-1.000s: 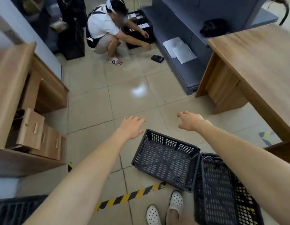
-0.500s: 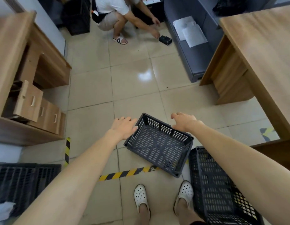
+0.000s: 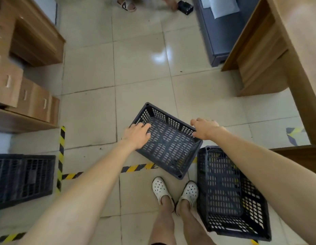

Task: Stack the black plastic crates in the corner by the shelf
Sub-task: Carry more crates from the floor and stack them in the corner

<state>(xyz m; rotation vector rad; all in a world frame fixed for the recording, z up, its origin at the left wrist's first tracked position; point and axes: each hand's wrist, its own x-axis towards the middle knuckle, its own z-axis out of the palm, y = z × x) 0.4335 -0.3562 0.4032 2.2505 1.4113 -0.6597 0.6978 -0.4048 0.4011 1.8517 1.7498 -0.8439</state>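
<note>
A black plastic crate (image 3: 168, 147) lies open side up on the tiled floor just ahead of my feet, turned at an angle. My left hand (image 3: 137, 135) rests on its left rim, fingers spread and reaching over the wall. At the crate's far right rim is my right hand (image 3: 206, 129), with thumb and fingers apart on either side of the edge. A second black crate (image 3: 229, 191) stands right next to it at the lower right, partly under my right forearm. Another black crate (image 3: 21, 177) sits at the left edge.
A wooden desk (image 3: 286, 55) fills the right side, and a grey shelf unit (image 3: 222, 32) stands behind it. A wooden drawer cabinet (image 3: 26, 96) is at left. Yellow-black tape (image 3: 136, 167) crosses the floor. Another person's sandalled foot (image 3: 127, 5) shows at the top.
My view has tilted down and closer. Both hands have come down from above the floor onto the near crate's left and right rims.
</note>
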